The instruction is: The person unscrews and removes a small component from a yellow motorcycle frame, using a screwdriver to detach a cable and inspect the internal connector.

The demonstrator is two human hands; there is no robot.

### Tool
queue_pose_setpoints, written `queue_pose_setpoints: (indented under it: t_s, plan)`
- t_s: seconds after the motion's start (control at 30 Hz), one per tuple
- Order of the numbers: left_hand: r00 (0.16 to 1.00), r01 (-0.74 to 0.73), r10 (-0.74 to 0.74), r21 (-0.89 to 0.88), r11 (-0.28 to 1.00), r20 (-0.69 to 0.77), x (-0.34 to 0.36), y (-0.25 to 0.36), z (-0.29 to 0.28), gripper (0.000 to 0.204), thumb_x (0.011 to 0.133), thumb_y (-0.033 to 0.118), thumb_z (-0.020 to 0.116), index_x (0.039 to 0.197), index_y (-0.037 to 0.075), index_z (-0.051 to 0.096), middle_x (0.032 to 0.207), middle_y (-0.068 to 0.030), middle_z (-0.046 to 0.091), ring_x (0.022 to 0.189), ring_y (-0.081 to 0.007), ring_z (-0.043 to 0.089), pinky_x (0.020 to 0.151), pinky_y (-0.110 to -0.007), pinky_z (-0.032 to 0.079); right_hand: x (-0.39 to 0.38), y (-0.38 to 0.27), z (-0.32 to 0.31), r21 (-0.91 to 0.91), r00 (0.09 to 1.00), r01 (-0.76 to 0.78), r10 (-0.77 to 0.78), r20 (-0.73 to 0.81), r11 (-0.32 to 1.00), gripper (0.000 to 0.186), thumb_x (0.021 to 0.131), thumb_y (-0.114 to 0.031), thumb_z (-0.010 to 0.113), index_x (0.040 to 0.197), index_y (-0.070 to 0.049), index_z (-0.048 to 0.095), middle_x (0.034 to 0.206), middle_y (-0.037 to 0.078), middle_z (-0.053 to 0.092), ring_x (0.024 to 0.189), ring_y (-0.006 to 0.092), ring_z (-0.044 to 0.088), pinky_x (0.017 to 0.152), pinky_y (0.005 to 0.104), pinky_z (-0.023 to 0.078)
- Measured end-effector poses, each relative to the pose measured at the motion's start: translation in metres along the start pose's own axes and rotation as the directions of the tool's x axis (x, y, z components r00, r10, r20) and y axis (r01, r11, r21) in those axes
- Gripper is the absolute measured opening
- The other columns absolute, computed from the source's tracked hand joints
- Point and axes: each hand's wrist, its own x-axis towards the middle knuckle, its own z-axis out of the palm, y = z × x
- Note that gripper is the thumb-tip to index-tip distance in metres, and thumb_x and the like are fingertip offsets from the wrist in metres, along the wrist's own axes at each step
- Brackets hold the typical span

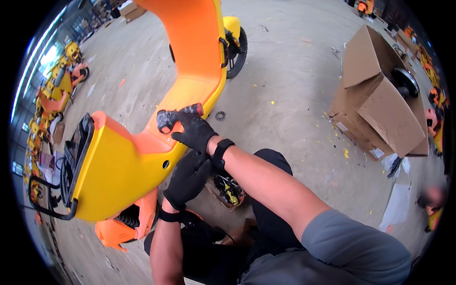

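My right hand (194, 132), in a black glove, is closed on a compact cordless power tool (167, 120) with a grey patterned body and a red end. The tool is at the orange footboard (185, 92) of a yellow and orange scooter. Just below, my gloved left hand (186, 179) is beside the scooter's yellow side panel (116, 168), close under my right wrist. Its fingers are bent together, and I cannot make out what they hold, if anything. A small box of loose parts (227, 191) stands on the floor by my knees.
A small toothed ring (220, 116) lies on the floor beyond my right hand. At the right stands an opened cardboard box (375, 111) with black parts in it. The scooter's black rear rack (47, 197) juts out at left. More scooters (57, 92) line the far left.
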Motion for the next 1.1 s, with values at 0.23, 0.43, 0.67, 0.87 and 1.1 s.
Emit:
queue_pose_setpoints:
  t_s: [0.23,0.43,0.67,0.87,1.1]
  plan:
    - [0.927,0.189,-0.223,-0.138,0.972,-0.301,-0.002,-0.002,-0.04,0.02,0.096,0.016,0.062,0.102,-0.001,0.072,0.09,-0.0014,0.066,0.08,-0.0079,0.059,0.073,-0.025,0.047,0.004,0.003,0.001,-0.115,0.999,-0.032,0.03,-0.012,0.993,0.065,0.075,-0.035,0.078,0.131,-0.009,0.059,0.13,0.018,0.06,0.127,0.0356,0.053,0.111,0.0398,0.039]
    - [0.824,0.115,-0.319,-0.413,0.903,-0.469,-0.004,-0.015,-0.061,0.03,0.102,0.02,0.055,0.116,-0.004,0.068,0.099,-0.0076,0.07,0.085,-0.0119,0.066,0.078,-0.024,0.052,0.019,0.023,-0.019,-0.127,0.999,-0.044,0.041,-0.026,0.991,0.067,0.08,-0.041,0.069,0.132,-0.002,0.053,0.123,0.024,0.064,0.123,0.0359,0.055,0.101,0.0414,0.047]
    - [0.672,-0.061,-0.181,-0.297,0.953,-0.718,-0.012,-0.038,-0.093,0.032,0.104,0.019,0.05,0.122,-0.004,0.065,0.107,-0.0104,0.071,0.093,-0.0153,0.067,0.084,-0.028,0.054,0.021,0.031,-0.023,-0.077,0.991,-0.041,0.031,-0.129,0.996,0.066,0.086,-0.03,0.07,0.136,0.007,0.05,0.107,0.019,0.07,0.087,0.022,0.068,0.077,0.0322,0.055]
    - [0.447,0.192,0.159,0.268,0.944,-0.88,-0.028,-0.031,-0.113,0.026,0.094,0.009,0.056,0.117,0.004,0.068,0.11,-0.0151,0.071,0.102,-0.0326,0.067,0.092,-0.039,0.051,0.03,0.052,-0.018,0.119,0.99,-0.066,0.08,-0.118,0.991,0.056,0.088,-0.019,0.064,0.136,0.007,0.048,0.089,0.012,0.067,0.069,0.0138,0.063,0.061,0.0282,0.052]
    - [0.488,0.419,0.693,0.839,0.347,-0.531,-0.058,-0.047,-0.186,0.033,0.089,0.023,0.064,0.119,0.008,0.064,0.116,-0.014,0.067,0.112,-0.0345,0.061,0.098,-0.047,0.046,0.027,0.043,-0.02,0.027,0.987,-0.072,0.075,-0.143,0.997,0.057,0.088,-0.026,0.071,0.13,0.008,0.054,0.087,0.012,0.068,0.068,0.0129,0.063,0.061,0.028,0.051]
